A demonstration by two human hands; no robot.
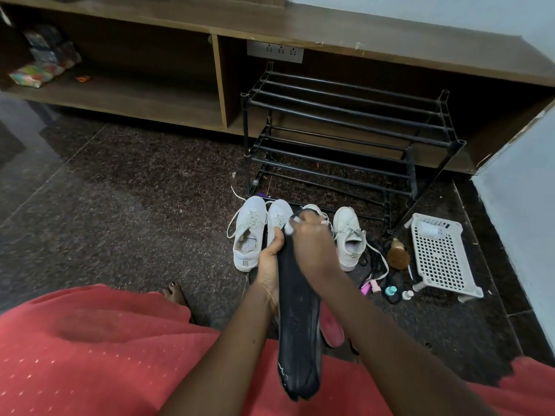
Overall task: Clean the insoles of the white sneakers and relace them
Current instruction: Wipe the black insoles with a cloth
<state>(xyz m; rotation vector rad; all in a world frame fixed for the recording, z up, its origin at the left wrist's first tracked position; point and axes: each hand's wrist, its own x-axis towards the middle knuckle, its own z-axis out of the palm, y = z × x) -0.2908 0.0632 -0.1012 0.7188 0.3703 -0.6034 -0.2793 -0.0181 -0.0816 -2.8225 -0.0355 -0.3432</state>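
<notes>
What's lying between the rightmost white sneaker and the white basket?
Head view: a brown brush and tangled black cords lie on the floor between the rightmost sneaker and the basket.

Dark speckled stone floor [126, 187], low wooden shelf unit [120, 97], black metal rack [345, 130], pale wall [450, 13].

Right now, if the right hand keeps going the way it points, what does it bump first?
Probably the white sneaker second from left, just beyond the insole tip, though the right hand may pass above it; depth is unclear.
</notes>
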